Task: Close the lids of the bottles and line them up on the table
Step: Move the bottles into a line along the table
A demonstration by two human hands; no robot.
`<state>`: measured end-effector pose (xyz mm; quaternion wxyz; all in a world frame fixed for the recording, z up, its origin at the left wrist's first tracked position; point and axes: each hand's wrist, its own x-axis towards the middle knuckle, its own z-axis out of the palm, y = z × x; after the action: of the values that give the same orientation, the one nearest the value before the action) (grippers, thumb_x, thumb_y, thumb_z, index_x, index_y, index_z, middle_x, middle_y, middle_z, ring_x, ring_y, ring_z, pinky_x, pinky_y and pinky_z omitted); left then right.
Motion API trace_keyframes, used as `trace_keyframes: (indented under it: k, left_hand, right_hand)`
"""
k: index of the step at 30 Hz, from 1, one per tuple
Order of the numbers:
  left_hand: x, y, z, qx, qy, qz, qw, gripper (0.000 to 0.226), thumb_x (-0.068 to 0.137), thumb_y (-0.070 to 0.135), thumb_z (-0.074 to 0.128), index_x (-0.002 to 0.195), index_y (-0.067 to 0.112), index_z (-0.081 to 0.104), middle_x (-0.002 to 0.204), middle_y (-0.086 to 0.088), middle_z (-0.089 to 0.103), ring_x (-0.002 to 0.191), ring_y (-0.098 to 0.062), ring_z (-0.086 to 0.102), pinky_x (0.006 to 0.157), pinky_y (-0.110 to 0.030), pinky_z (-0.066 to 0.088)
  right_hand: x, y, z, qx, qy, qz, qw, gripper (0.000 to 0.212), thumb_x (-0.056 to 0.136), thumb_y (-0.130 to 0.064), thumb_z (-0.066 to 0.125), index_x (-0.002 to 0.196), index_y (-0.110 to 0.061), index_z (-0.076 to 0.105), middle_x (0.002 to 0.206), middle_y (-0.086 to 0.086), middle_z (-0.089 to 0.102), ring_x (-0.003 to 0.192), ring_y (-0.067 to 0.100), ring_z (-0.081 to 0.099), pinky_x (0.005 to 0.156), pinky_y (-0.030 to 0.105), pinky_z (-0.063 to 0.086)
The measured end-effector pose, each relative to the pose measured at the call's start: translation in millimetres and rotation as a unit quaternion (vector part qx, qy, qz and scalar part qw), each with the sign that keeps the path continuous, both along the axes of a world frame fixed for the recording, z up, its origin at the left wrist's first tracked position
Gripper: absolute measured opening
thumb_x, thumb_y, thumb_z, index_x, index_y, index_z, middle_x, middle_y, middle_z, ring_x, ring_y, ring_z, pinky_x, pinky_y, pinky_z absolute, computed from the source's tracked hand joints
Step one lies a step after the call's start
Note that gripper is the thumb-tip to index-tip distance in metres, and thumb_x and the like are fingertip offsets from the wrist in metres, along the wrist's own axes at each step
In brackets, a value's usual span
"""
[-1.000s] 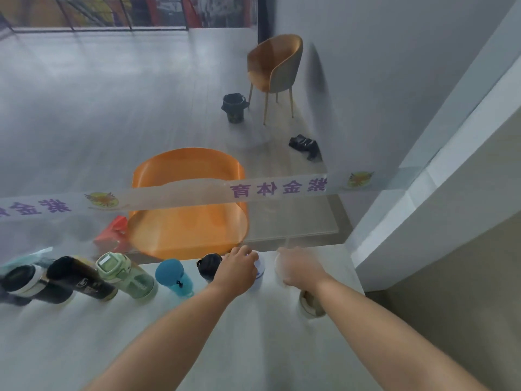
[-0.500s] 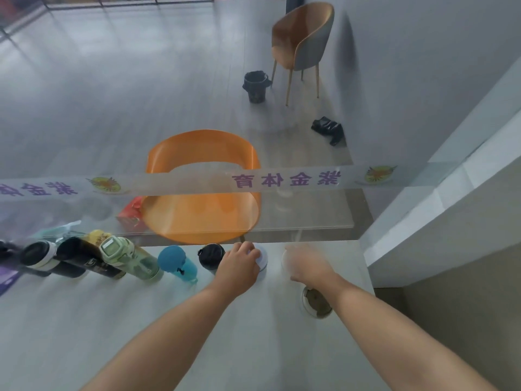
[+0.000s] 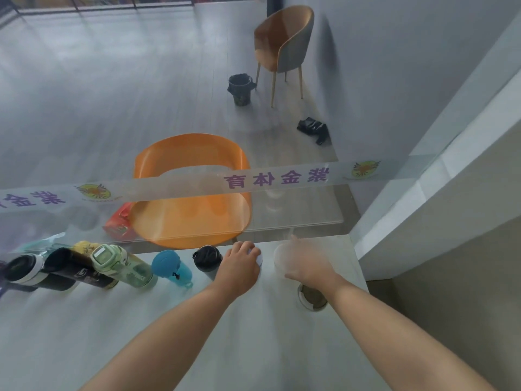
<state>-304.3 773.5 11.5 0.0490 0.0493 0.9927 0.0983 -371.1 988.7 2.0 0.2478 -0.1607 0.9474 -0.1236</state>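
The pale bottle (image 3: 258,259) stands at the far edge of the surface (image 3: 197,334), almost wholly covered by the left hand (image 3: 239,268); only a sliver of its whitish top shows past the knuckles. That hand's fingers (image 3: 248,249) curl down over the top, closed on it. Just to the right stands a translucent, cup-like white piece (image 3: 282,258), which may be a lid or another open vessel. The right hand (image 3: 306,263) is blurred; its fingers look loosely spread beside or over the piece, and whether they touch it I cannot tell.

To the left, a row runs along the far edge: a black-lidded cup (image 3: 206,259) right beside the left hand, then a blue bottle (image 3: 169,268), a green bottle (image 3: 118,265), a dark bottle (image 3: 70,270) and a black-and-white bottle (image 3: 22,270). Near the right forearm a round grommet (image 3: 311,297) is set into the surface.

The likely trouble is crowding. The pale bottle sits tight against the black-lidded cup, so a twist or push from the left hand could knock that cup and disturb the row. The light translucent piece could also skid off the far edge if bumped.
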Motion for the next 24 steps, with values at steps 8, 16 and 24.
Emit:
trace_keyframes:
  k: [8, 16, 24]
  left_hand:
    - [-22.6, 36.0, 19.5, 0.027, 0.014, -0.067, 0.997, 0.035, 0.094, 0.024, 0.05, 0.129, 0.022, 0.052, 0.133, 0.001, 0.049, 0.122, -0.024, 0.043, 0.099, -0.037, 0.039]
    - [-34.8, 73.7, 12.1, 0.015, -0.035, -0.1, 0.994, 0.042, 0.095, 0.031, 0.05, 0.136, 0.026, 0.042, 0.143, -0.001, 0.039, 0.13, -0.026, 0.035, 0.106, -0.039, 0.035]
    - [-51.3, 96.5, -4.1, -0.036, -0.115, -0.096, 0.988, 0.065, 0.086, 0.033, 0.064, 0.143, 0.03, 0.032, 0.155, -0.011, 0.019, 0.14, -0.036, 0.018, 0.11, -0.047, 0.028]
  right_hand:
    - [46.4, 36.5, 3.9, 0.011, -0.04, -0.063, 0.997, 0.103, 0.068, -0.071, 0.066, 0.151, -0.03, 0.02, 0.144, 0.003, 0.04, 0.131, 0.028, 0.044, 0.105, 0.044, 0.04]
    - [62.3, 46.0, -5.8, 0.035, -0.068, -0.042, 0.996, 0.085, 0.071, -0.052, 0.073, 0.141, -0.031, 0.03, 0.13, 0.006, 0.041, 0.118, 0.031, 0.048, 0.091, 0.042, 0.049]
    - [21.7, 82.5, -4.8, 0.004, -0.064, -0.105, 0.992, 0.076, 0.077, -0.037, 0.073, 0.141, -0.028, 0.033, 0.131, 0.009, 0.038, 0.118, 0.033, 0.046, 0.097, 0.041, 0.047]
